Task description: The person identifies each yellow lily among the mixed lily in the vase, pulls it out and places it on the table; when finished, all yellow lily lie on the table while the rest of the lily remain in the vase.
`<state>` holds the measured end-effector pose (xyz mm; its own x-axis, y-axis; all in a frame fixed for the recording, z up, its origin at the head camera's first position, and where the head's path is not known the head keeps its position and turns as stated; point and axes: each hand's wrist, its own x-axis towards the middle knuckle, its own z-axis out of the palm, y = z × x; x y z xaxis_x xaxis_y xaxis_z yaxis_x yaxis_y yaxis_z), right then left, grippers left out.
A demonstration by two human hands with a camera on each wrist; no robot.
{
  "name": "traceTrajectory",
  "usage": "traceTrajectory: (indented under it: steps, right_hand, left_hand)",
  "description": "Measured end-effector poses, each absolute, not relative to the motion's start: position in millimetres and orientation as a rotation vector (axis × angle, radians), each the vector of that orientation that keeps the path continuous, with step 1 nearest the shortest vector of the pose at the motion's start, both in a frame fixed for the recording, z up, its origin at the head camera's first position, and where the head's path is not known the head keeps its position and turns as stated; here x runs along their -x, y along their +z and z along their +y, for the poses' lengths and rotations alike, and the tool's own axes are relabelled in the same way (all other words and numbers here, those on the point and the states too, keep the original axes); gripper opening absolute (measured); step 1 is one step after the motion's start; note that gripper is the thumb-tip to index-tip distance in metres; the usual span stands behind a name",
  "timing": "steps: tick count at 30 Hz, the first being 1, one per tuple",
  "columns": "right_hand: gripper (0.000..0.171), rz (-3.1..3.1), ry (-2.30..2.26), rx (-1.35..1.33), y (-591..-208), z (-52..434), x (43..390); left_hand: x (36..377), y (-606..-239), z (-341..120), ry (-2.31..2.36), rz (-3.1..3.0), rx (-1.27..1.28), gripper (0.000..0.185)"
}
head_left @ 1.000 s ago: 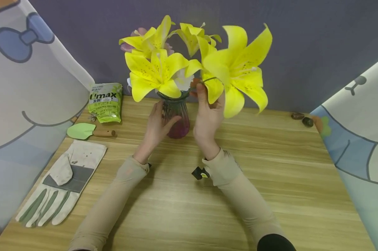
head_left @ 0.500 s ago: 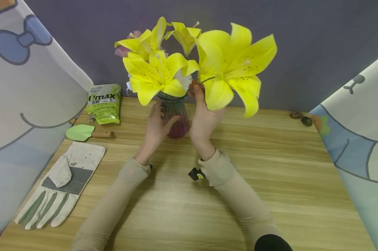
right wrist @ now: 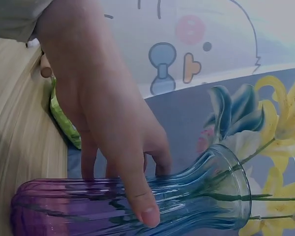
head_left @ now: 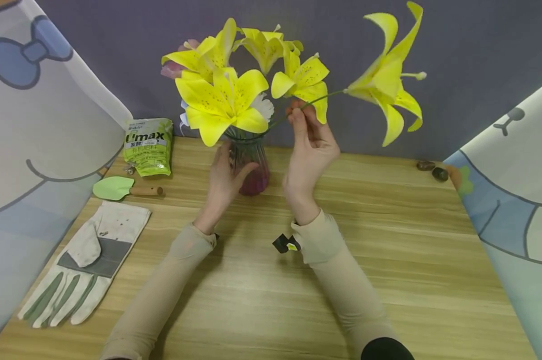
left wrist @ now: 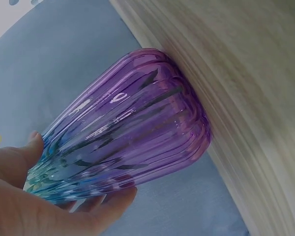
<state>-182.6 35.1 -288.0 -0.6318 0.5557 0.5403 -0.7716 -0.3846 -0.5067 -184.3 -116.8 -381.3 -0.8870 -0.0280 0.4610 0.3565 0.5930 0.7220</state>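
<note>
1. Hidden/cut off: vase (head_left: 251, 165) top is covered by yellow blooms in head view, so where the stems enter can't be seen there. A pink flower (head_left: 172, 67) behind the bunch (head_left: 221, 95) is mostly hidden. Small black-and-yellow item (head_left: 285, 244) by the right sleeve, just in front of the vase: can't tell what it is.
2. Left hand (head_left: 223, 177) curls round the vase's left side, thumb across the front; left wrist view shows thumb & fingers wrapped on the blue upper part, palm cut off by the frame edge.
3. Right hand (head_left: 310, 147) is up & right of the vase, fingertips pinching a thin green stem (head_left: 316, 101). The stem runs from the vase mouth out to the right, ending in a lily (head_left: 390, 75) well right of the bunch.
4. Only the wrist views show the glass: ribbed, purple at the base fading to blue at the flared rim, green stems inside. Right wrist view shows the other hand on the vase, not the pinch. Table edge is blurred in left wrist view.
5. Left of the vase on the table (head_left: 388, 260): green bag (head_left: 148, 146), small trowel (head_left: 122, 188), glove (head_left: 86, 262). Far right of it: two dark pebbles (head_left: 434, 170).
</note>
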Motion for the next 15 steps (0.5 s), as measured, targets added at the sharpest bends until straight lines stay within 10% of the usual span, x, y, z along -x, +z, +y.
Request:
traceTrajectory:
  steps: [15]
  right_hand:
    - [0.020, -0.919, 1.790, -0.341, -260.5, 74.0, 173.6]
  left_hand:
    - [187.0, -382.2, -118.2, -1.224, -2.429, 0.254, 0.085]
